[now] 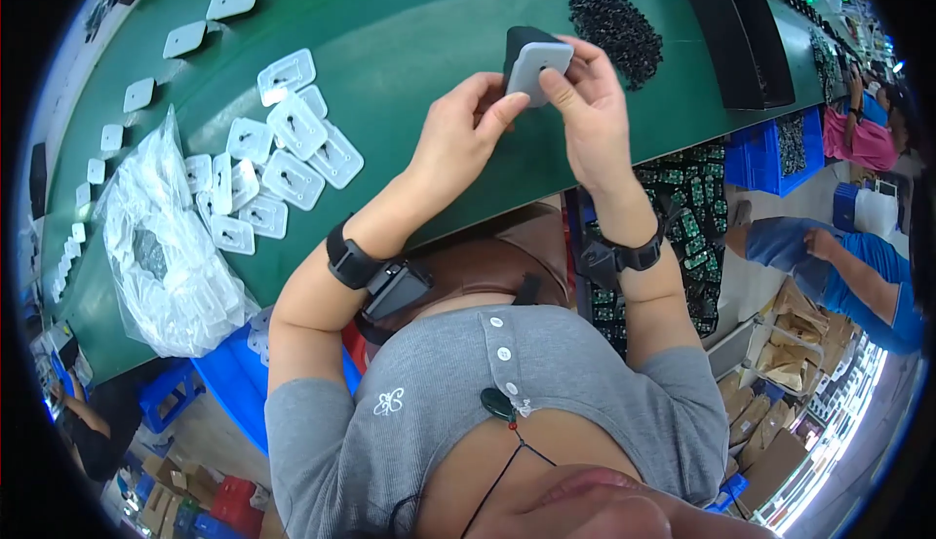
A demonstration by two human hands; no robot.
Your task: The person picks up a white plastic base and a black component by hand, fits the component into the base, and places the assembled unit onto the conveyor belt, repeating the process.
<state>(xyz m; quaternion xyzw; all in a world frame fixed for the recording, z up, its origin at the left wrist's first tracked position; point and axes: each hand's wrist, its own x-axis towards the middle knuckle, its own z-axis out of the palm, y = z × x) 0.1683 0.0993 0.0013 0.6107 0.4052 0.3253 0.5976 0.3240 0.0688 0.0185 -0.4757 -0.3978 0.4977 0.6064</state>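
Note:
Above the green table, both my hands hold a small black casing [519, 40] with a pale rounded cover [539, 63] on its near face. My left hand [458, 134] pinches the casing's lower left edge between thumb and fingers. From the right, my right hand [593, 110] wraps its fingers around the far side, and its thumb presses on the cover near a small dark spot. Left of my hands lies a loose heap of translucent white covers [295, 128], several with a small black part in the middle. Just beyond my right hand spreads a pile of small black parts [624, 37].
A clear plastic bag of covers [180, 276] sits at the table's left edge. Pale-topped units [185, 40] line the far left side. A black open box [736, 42] stands at right. Below it are blue bins [770, 164] and green circuit boards [697, 208]. Other people sit at right.

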